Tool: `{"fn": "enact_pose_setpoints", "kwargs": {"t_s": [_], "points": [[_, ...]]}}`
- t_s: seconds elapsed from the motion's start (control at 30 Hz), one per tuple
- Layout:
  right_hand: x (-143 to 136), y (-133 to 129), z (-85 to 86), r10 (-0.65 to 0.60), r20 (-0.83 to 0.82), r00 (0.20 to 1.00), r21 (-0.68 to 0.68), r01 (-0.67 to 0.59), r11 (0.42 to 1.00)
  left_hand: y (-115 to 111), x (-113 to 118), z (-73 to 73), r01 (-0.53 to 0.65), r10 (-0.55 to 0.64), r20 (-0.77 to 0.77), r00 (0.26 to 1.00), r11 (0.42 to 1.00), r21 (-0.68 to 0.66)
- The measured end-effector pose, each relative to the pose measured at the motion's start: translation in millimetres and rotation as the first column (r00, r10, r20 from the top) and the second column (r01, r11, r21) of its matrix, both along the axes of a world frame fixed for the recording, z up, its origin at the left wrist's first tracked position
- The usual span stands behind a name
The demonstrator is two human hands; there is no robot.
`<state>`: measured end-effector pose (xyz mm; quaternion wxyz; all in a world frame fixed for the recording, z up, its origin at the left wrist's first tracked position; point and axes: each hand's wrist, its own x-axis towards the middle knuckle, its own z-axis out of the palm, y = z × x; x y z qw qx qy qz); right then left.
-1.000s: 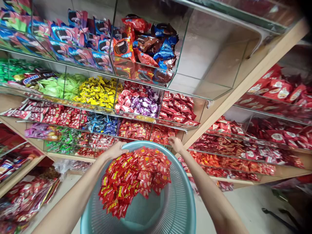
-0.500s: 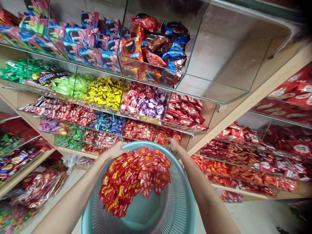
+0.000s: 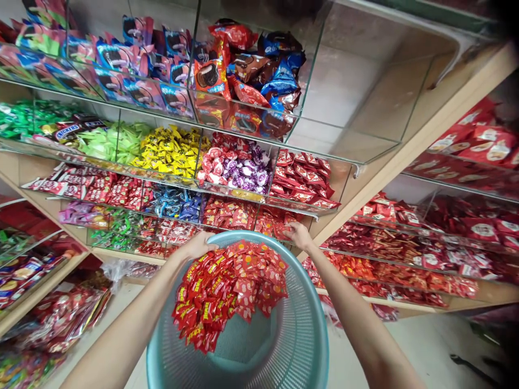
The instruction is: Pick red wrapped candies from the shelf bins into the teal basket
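A teal plastic basket (image 3: 300,302) is tilted toward the camera below the shelves. Red packets with yellow print (image 3: 205,302) lie against its far wall, beside lighter red patterned packets (image 3: 259,275). My left hand (image 3: 200,246) grips the basket's far rim at the left, fingers wrapped over it. Off the rim's right side, my right hand (image 3: 298,235) reaches to red packets (image 3: 271,220) on a low shelf, its fingertips at their edge; whether it pinches one is too small to tell.
Glass-fronted shelves (image 3: 239,135) of wrapped sweets cross the view, with yellow packets (image 3: 172,151) mid-height. A slanted wooden upright (image 3: 344,213) stands right of my right hand. More red packets (image 3: 385,243) fill shelves at the right. Bagged goods (image 3: 65,313) lie low left.
My right hand has moved slightly right, farther from the basket rim. The basket and my left hand have shifted a little right in view, while the shelves have shifted left.
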<state>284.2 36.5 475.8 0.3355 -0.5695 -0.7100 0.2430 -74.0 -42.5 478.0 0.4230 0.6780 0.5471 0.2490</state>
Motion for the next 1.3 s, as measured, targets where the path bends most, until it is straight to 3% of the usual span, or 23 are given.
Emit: {"fn": "enact_pose_setpoints", "kwargs": {"t_s": [0.17, 0.27, 0.33, 0.4, 0.47, 0.6, 0.67, 0.8, 0.93, 1.3], "points": [[11.4, -41.3, 22.4, -0.064, -0.204, 0.977, -0.032, 0.059, 0.998, 5.6, 7.3, -0.5, 0.05, -0.05, 0.018, 0.999, 0.999, 0.004], [5.4, -75.6, 38.6, -0.061, -0.338, 0.939, -0.069, 0.04, 0.997, 8.3, 11.2, -0.1, 0.062, -0.062, 0.005, 0.998, 0.998, 0.027], [-3.2, -100.6, 49.7, -0.03, -0.365, 0.93, -0.024, 0.023, 0.999, 9.9, 12.8, -0.3, 0.069, -0.069, -0.007, 0.998, 0.997, 0.031], [-13.2, -125.2, 59.0, 0.022, -0.239, 0.971, 0.136, 0.011, 0.991, 11.3, 13.7, -0.8, 0.074, -0.073, -0.018, 0.997, 0.997, 0.033], [-21.7, -147.2, 65.0, 0.07, 0.001, 0.998, 0.323, -0.066, 0.944, 12.6, 14.3, -1.3, 0.079, -0.078, -0.02, 0.997, 0.996, 0.039], [-28.0, -177.4, 66.2, 0.098, 0.4, 0.911, 0.499, -0.306, 0.811, 14.2, 14.9, -0.9, 0.074, -0.073, -0.023, 0.997, 0.996, 0.052], [-26.6, -185.4, 62.7, 0.094, 0.495, 0.864, 0.519, -0.381, 0.766, 14.3, 14.9, -0.1, 0.077, -0.075, -0.028, 0.997, 0.996, 0.054], [-23.0, -192.9, 53.0, 0.098, 0.6, 0.794, 0.499, -0.468, 0.729, 14.0, 14.1, 0.4, 0.089, -0.088, -0.032, 0.996, 0.995, 0.052], [-24.2, -195.4, 48.4, 0.088, 0.608, 0.789, 0.525, -0.483, 0.701, 13.4, 12.8, -0.8, 0.077, -0.076, -0.014, 0.997, 0.996, 0.046], [-27.2, -175.4, 42.5, -0.002, 0.587, 0.81, 0.48, -0.346, 0.806, 11.0, 12.1, 0.1, 0.094, -0.094, -0.001, 0.996, 0.995, 0.037]]}}
